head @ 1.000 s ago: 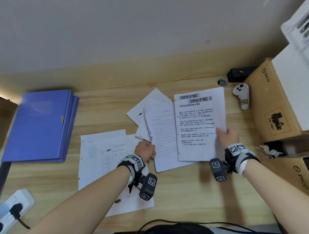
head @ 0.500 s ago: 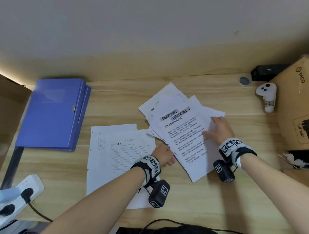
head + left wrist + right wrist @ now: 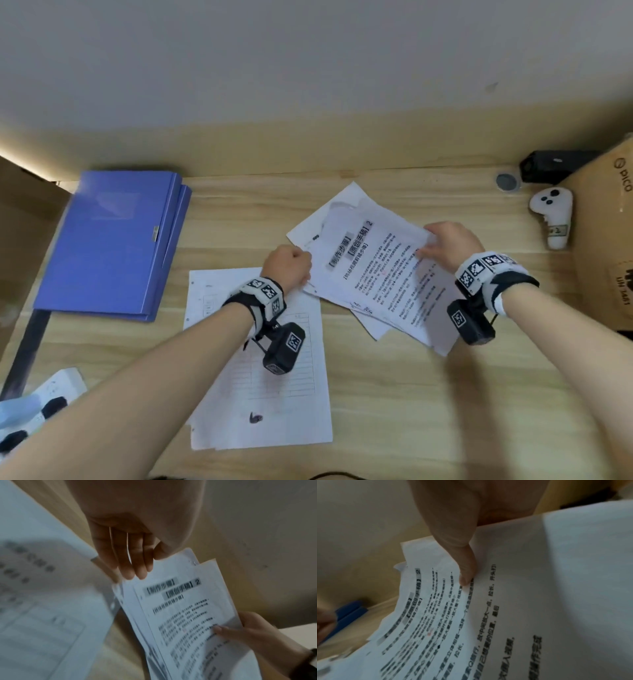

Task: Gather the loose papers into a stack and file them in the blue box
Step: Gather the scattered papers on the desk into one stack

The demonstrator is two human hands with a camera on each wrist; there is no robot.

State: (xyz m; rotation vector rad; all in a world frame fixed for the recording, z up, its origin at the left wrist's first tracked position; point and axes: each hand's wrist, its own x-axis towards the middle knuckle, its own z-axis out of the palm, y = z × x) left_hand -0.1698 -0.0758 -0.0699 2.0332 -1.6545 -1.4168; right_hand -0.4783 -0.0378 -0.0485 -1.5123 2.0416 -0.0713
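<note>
A stack of printed papers (image 3: 373, 277) sits tilted at the desk's middle, lifted slightly. My right hand (image 3: 445, 243) grips its right edge, with the thumb (image 3: 464, 561) on the top sheet (image 3: 522, 588). My left hand (image 3: 291, 267) holds the stack's left corner, where its fingers (image 3: 130, 561) and thumb meet the paper stack (image 3: 185, 615). More loose form sheets (image 3: 257, 359) lie flat on the desk under my left forearm. The blue box (image 3: 113, 240) lies closed at the far left of the desk.
A white controller (image 3: 551, 219), a black device (image 3: 555, 164) and a cardboard box (image 3: 609, 240) crowd the right end. A power strip (image 3: 44, 397) lies at the near left, and a cardboard panel (image 3: 20, 233) stands left of the blue box.
The right hand laid its sheet on the pile and shifted to the right edge. The left hand slid up to the left corner. The gathered stack turned counter-clockwise.
</note>
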